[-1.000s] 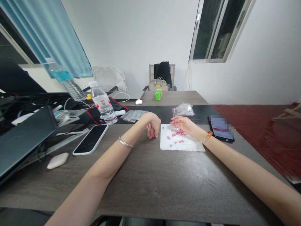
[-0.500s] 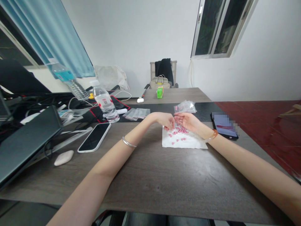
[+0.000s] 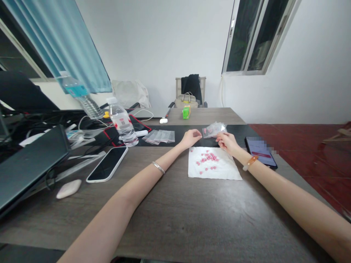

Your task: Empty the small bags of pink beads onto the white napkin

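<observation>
A white paper sheet [image 3: 215, 174] lies on the table with several small pink beads [image 3: 210, 157] scattered over it. Past its upper left corner is my left hand [image 3: 192, 138], its fingers bent loosely and nothing visible in them. My right hand [image 3: 228, 142] is above the sheet's upper right edge, fingers curled in; whatever is inside them is hidden. Its fingertips are close to a clear plastic bag [image 3: 214, 129] with a few pink bits in it. Whether they touch the bag I cannot tell.
Flat clear bags [image 3: 159, 136] lie left of my left hand, near a water bottle [image 3: 123, 124] and a white-edged phone [image 3: 108, 164]. Another phone [image 3: 260, 151] rests at the right. A laptop [image 3: 33, 164] and a white mouse [image 3: 69, 189] are at left; a green box [image 3: 186, 112] stands farther back.
Both hands have moved off the beads toward the plastic bag. My right hand has turned from palm up to curled fingers, and my left hand has lifted away from the sheet.
</observation>
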